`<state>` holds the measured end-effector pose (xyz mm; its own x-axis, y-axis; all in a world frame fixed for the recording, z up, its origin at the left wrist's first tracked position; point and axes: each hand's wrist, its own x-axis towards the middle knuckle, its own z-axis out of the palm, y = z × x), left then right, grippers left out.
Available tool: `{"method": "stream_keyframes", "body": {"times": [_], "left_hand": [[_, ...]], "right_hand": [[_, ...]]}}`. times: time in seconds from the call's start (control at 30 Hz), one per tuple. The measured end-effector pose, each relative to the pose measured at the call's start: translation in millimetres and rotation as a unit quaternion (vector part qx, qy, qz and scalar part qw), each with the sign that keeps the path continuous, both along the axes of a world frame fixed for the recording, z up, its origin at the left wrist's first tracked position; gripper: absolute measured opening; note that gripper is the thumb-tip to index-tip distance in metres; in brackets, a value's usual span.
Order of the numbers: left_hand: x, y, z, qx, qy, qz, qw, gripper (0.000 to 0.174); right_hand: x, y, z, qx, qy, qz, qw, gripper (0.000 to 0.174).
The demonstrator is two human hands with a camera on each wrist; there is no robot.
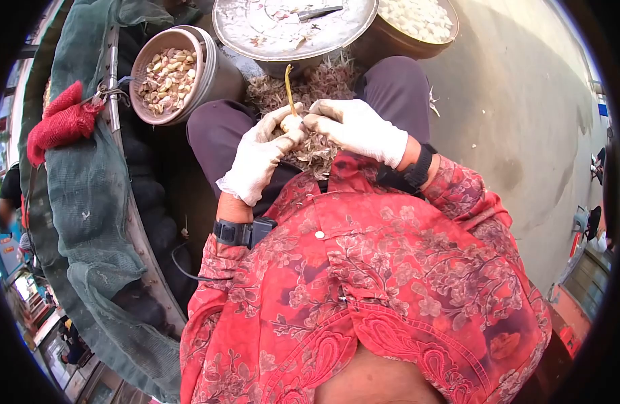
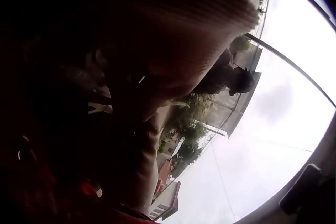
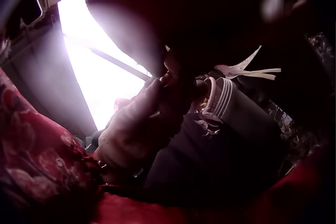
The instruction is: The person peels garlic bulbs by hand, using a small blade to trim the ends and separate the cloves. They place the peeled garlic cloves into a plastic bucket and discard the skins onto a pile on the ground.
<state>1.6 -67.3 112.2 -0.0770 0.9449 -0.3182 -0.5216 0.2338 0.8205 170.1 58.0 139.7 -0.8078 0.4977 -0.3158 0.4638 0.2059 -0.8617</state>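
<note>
In the head view a garlic bulb (image 1: 292, 124) with a long dry yellow stem pointing up is held between two white-gloved hands, above the lap. My left hand (image 1: 254, 156) grips the bulb from the left, thumb and fingers curled round it. From the other side my right hand (image 1: 361, 130) pinches at the bulb, its fingertips soiled brown. Dry garlic skins (image 1: 316, 145) lie heaped between the knees, under the hands. The left wrist view is mostly dark and hides the bulb. In the right wrist view the gloved left hand (image 3: 131, 134) shows in shadow.
Left of the knees stands a bucket (image 1: 135, 87) of loose garlic cloves. Ahead is a round metal tray (image 1: 256, 34) with a knife (image 1: 320, 12) and skin scraps on it. A brown basin (image 1: 451, 34) of peeled cloves sits right of it. Green netting (image 1: 87, 202) runs along the left.
</note>
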Motion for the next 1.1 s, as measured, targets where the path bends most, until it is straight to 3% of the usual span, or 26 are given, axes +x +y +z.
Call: {"method": "stream_keyframes", "body": {"times": [0.13, 0.23, 0.4, 0.53, 0.63, 0.7, 0.83, 0.97, 1.03, 1.1], "left_hand": [[3.4, 3.0, 0.1, -0.003, 0.061, 0.003, 0.998, 0.051], [5.4, 2.0, 2.7, 0.005, 0.051, -0.013, 0.999, 0.049], [9.7, 5.2, -8.4, 0.026, 0.08, -0.015, 0.996, 0.051], [10.7, 5.3, -5.8, 0.021, 0.06, -0.022, 0.998, 0.052], [9.3, 6.7, -8.8, 0.014, -0.009, -0.013, 1.0, 0.05], [11.2, 7.4, -3.0, -0.023, -0.091, 0.008, 0.996, 0.048], [13.9, 5.6, -29.8, 0.033, -0.166, 0.045, 0.984, 0.041], [19.4, 3.7, -26.7, 0.076, -0.147, 0.047, 0.985, 0.042], [19.6, 4.1, -34.3, 0.057, -0.156, 0.069, 0.984, 0.042], [17.5, 3.3, -43.6, 0.035, -0.166, 0.089, 0.981, 0.042]], "right_hand": [[-2.9, -2.6, 3.2, 0.036, -0.031, -0.007, 0.999, 0.032], [-2.1, -3.7, 8.5, -0.032, -0.067, -0.018, 0.997, 0.036], [0.5, -1.7, -9.6, -0.098, 0.029, -0.018, 0.995, 0.036], [-0.6, 2.5, 8.6, -0.11, -0.022, -0.013, 0.994, 0.035], [-4.4, 3.0, 5.7, -0.123, -0.026, -0.011, 0.992, 0.032], [-2.9, 2.9, -8.6, -0.239, 0.028, -0.036, 0.97, 0.029], [-10.4, -1.8, -28.5, -0.333, 0.11, -0.075, 0.934, 0.028], [-11.6, -6.3, -27.1, -0.261, 0.077, -0.077, 0.959, 0.031], [-12.8, -5.9, -28.8, -0.064, 0.076, -0.023, 0.995, 0.037], [-12.3, -6.6, -15.3, -0.046, 0.013, 0.003, 0.999, 0.037]]}}
